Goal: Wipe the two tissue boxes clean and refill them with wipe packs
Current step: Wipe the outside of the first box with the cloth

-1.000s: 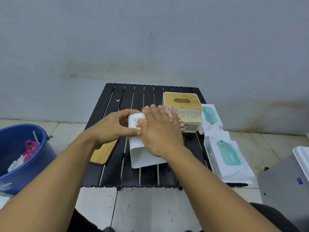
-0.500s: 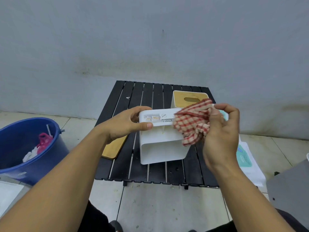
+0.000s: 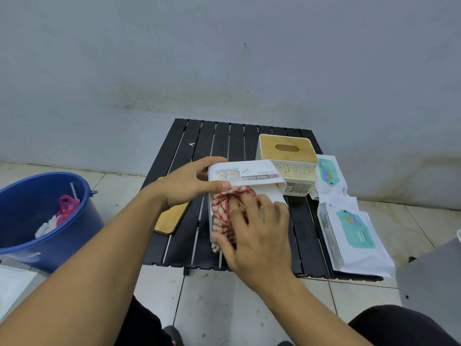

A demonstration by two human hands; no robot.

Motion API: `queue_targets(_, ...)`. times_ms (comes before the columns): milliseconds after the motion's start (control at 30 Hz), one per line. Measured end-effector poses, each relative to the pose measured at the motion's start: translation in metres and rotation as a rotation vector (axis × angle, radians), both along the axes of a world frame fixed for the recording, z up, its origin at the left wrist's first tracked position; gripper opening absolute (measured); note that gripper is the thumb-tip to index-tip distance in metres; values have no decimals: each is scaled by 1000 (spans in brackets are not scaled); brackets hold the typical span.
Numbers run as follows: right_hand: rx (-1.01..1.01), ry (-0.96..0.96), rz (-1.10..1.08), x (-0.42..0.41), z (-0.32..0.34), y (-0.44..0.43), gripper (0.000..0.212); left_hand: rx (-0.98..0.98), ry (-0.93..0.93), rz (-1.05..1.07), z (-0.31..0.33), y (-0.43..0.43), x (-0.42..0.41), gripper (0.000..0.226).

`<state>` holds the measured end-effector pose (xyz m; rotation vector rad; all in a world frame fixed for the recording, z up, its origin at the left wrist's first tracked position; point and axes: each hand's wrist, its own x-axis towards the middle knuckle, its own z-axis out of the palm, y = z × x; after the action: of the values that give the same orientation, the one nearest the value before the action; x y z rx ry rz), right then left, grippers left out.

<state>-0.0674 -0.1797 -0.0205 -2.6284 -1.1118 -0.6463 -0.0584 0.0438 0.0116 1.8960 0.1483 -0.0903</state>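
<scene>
head view: the left hand [image 3: 192, 182] grips the top edge of the white tissue box [image 3: 249, 174], tipped on its side on the black table [image 3: 224, 141]. the right hand [image 3: 257, 236] pushes the red cloth [image 3: 220, 208] inside with flat fingers [image 3: 235, 211]. hold tight and rub into the corners. second box [image 3: 287, 151] and wipe packs [image 3: 354, 236] sit to the right, blue bucket [image 3: 50, 240] on the floor

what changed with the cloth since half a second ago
The right hand brought the red checked cloth down from beside the white plastic tissue box and now presses it against the box's near side. The left hand keeps gripping the box's labelled end. The bamboo-lidded second box and the two white wipe packs stayed put.
</scene>
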Motion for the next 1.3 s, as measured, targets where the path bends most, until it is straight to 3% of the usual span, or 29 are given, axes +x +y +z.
queue_targets(133, -214, 94, -47, -8, 2, 11, 81, -2, -8, -25, 2, 0, 1, 62)
queue_targets(500, -283, 281, -174, 9, 33, 57, 65, -11, -14, -20, 2, -2, 1, 56)
queue_targets(633, -339, 237, -48, 12, 40, 32, 83, -36, -29, 1, 0, -2, 0, 56)
queue_targets(833, -479, 211, 10, 10, 44, -30, 80, -63, -12, -6, 0, 0, 1, 55)
queue_targets(1000, -463, 184, -234, 28, 39, -58, 85, -75, -13, 13, 0, -3, 2, 48)
queue_targets(1067, -430, 173, -296, 31, 39, -52, 76, -71, -8, 12, 0, -3, 3, 49)
queue_targets(1167, -347, 131, -232, 23, 29, -30, 62, -75, -12, 10, 0, -4, 4, 48)
queue_targets(1300, -217, 93, -27, 2, 15, -10, 60, -57, -37, 57, -1, -5, 5, 58)
